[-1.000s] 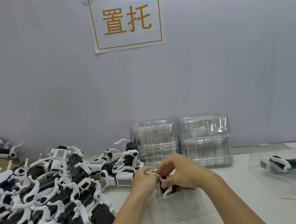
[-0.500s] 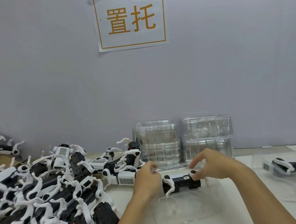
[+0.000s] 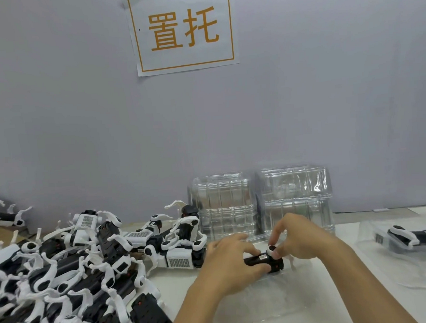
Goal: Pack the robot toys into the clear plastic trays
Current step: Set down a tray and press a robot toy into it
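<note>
Both hands work on one robot toy [image 3: 264, 259] that lies across the far end of a clear plastic tray [image 3: 276, 298] on the white table [image 3: 377, 308], near the middle of the scene. The left hand [image 3: 231, 264] lies over the toy's left end, fingers curled down around the black body so that part is hidden. The right hand [image 3: 301, 238] is at the toy's right end, thumb and forefinger pinching a white leg joint [image 3: 271, 250], the other fingers bent loosely behind.

To the left, a big heap of black and white robot toys [image 3: 72, 275] covers the table, its nearest pieces just beside the left wrist. Behind the hands, against the grey wall [image 3: 81, 118], stand two stacks of empty clear trays [image 3: 261, 203], side by side. At the far right lies another tray [image 3: 409, 262] with a toy [image 3: 413, 236] already in it. A paper sign [image 3: 183, 30] with orange characters hangs on the wall above.
</note>
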Tool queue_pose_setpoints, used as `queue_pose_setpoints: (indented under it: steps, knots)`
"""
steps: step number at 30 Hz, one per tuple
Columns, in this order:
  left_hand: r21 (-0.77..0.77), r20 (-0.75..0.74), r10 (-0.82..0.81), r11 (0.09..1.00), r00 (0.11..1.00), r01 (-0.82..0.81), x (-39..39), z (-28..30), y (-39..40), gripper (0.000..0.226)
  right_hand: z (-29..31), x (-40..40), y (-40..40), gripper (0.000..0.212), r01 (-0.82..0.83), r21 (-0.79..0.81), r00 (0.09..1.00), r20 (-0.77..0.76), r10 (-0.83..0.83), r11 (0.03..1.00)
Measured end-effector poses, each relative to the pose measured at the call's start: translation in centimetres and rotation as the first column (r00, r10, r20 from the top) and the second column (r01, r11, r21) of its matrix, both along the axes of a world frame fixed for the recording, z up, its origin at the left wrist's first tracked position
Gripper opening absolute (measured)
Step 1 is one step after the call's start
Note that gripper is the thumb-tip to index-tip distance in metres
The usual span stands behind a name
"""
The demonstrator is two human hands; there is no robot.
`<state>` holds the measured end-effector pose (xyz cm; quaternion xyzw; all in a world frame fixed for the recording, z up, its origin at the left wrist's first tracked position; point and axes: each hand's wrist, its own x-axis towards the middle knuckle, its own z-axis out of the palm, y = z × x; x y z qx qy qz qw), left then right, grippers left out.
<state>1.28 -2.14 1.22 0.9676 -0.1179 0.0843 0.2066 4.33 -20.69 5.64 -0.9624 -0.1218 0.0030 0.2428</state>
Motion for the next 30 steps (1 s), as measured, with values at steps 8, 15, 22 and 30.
queue_pose_setpoints:
  steps: [8,15,22,30]
  knots:
    - [0.001,0.004,0.013,1.0,1.0,-0.013,-0.1,0.1,0.1,0.051,-0.3,0.1,0.2,0.024,0.14,0.092,0.99,0.003,-0.141,0.986]
    - [-0.019,0.024,0.052,0.998,0.998,-0.052,-0.5,0.3,-0.3,0.037,0.1,0.3,-0.4,0.024,0.108,0.097,0.992,-0.07,-0.101,0.989]
    - [-0.046,0.052,0.047,0.998,0.998,-0.045,-0.4,0.1,-0.2,0.025,0.6,0.1,0.0,0.012,-0.004,0.023,0.995,0.099,0.002,1.0]
    - [-0.604,0.102,0.218,0.789,0.971,-0.113,0.1,0.2,0.1,0.028,-1.0,-0.4,3.5,0.012,-0.233,0.07,0.972,0.026,0.232,0.97]
